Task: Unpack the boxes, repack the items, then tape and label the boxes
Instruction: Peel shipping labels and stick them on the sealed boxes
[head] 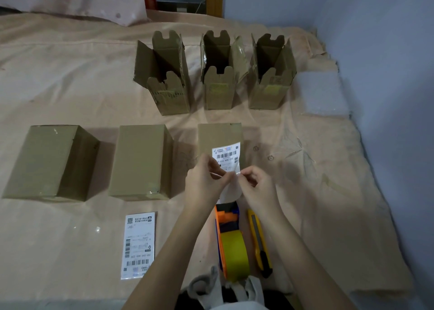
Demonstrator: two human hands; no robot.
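Three sealed cardboard boxes lay in the near row on the bed (pixel 70 74), which was covered in a beige blanket. The left sealed box (pixel 50 162) and the middle sealed box (pixel 141 161) sat well left of both hands. A spare shipping label (pixel 139 245) lay flat on the blanket near the middle box, close to the left forearm. The right sealed box (pixel 219 137) stood just beyond the hands, its near part covered by them.

The left hand (pixel 203 180) pinched the left edge of a held shipping label (pixel 226 155) between thumb and fingertips. The right hand (pixel 258 185) pinched the same label's lower right edge, fingers curled. The label rose above the hands, over the right sealed box; whether it touched the box could not be told. Its lower part, a pale curved sheet, hung between the wrists, and its small print was too blurred to read.

Three open boxes stood upright in the far row: the left open box (pixel 164 81), the middle open box (pixel 219 79) and the right open box (pixel 272 79), their insides too dark to make out.

A tape dispenser (pixel 231 241) with yellowish tape lay near, partly hidden by the left forearm. A yellow utility knife (pixel 259 241) lay just right of it, partly under the right forearm. A sheet of bubble wrap (pixel 321 93) lay at far right.
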